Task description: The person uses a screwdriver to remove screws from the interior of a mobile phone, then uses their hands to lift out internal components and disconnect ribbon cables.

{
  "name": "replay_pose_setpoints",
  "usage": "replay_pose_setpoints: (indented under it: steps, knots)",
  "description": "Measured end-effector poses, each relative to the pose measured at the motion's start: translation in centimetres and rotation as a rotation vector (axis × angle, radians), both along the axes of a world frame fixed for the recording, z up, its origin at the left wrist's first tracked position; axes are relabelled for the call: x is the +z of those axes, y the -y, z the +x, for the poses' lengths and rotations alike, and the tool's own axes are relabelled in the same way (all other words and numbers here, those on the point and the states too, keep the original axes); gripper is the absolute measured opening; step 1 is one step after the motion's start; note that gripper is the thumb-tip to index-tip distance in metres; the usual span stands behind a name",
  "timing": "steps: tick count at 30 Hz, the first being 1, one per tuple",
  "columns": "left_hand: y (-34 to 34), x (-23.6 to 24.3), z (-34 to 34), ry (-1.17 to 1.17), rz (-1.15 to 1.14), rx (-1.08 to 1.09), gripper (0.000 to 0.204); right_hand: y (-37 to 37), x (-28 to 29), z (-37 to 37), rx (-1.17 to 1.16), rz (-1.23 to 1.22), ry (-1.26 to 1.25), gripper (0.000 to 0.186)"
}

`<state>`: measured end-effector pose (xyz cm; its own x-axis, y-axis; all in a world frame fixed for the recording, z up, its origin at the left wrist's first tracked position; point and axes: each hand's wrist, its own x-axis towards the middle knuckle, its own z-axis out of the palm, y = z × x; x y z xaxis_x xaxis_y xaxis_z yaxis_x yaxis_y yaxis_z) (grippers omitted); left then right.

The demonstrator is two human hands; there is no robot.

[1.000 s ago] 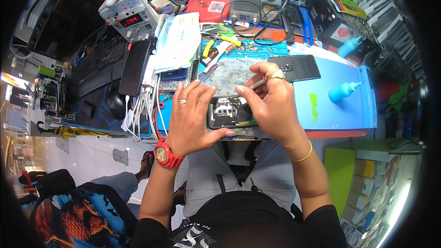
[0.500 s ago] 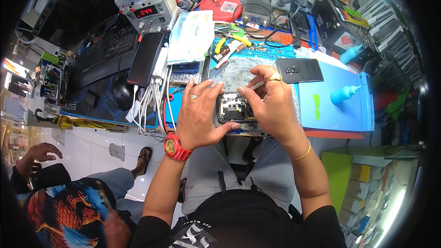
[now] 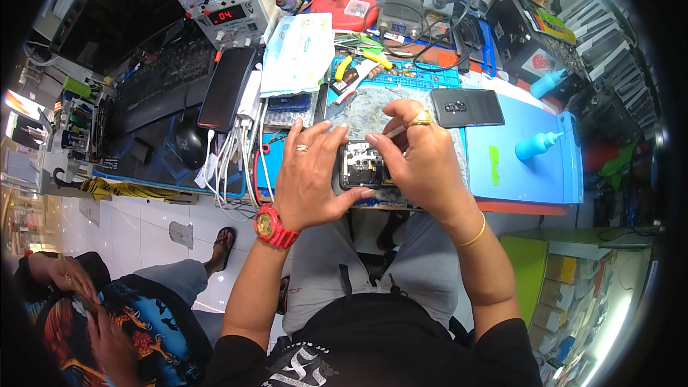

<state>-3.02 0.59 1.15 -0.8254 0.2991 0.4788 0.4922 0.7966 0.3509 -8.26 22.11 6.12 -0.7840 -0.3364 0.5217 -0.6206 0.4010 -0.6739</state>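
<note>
An opened smartphone [image 3: 363,167] with its inner board and parts bare lies on the grey work mat [image 3: 369,111] in front of me. My left hand [image 3: 309,172] holds it at its left side, the thumb along the near edge and the fingers by the far left corner. Over the phone's right part, my right hand [image 3: 423,154] is closed in a pinch. Between its fingertips is a slim pale tool [image 3: 398,130], mostly hidden, whose kind I cannot make out. The phone's right end is covered by this hand.
A dark phone back [image 3: 469,108] lies right of the mat, near a blue bottle [image 3: 536,146]. Yellow-handled pliers [image 3: 344,69] and a power supply [image 3: 226,11] stand behind. White cables [image 3: 240,147] and a black phone [image 3: 228,89] are left. Another person [image 3: 122,322] sits lower left.
My right hand has shifted slightly left and up over the opened phone, still pinched. My left hand stays in place. The other person's hands have come together in the lap.
</note>
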Motion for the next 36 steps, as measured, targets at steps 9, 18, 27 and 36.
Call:
replay_pose_setpoints:
  steps: [9,18,27,36]
  knots:
    - [0.1,0.0,-0.1,-0.018,0.012,-0.009,0.109,0.2,0.6,0.0,0.032,0.063,-0.026,0.034]
    - [0.0,0.1,0.0,-0.019,0.015,-0.007,0.110,0.1,0.4,0.0,0.039,0.040,0.010,0.038]
    - [0.0,0.0,-0.1,-0.036,0.024,-0.007,0.112,0.3,1.0,-0.1,0.053,0.257,-0.203,0.036]
    - [0.1,-0.1,0.0,-0.014,0.047,-0.016,0.112,0.7,2.5,-0.6,0.012,0.383,-0.148,0.028]
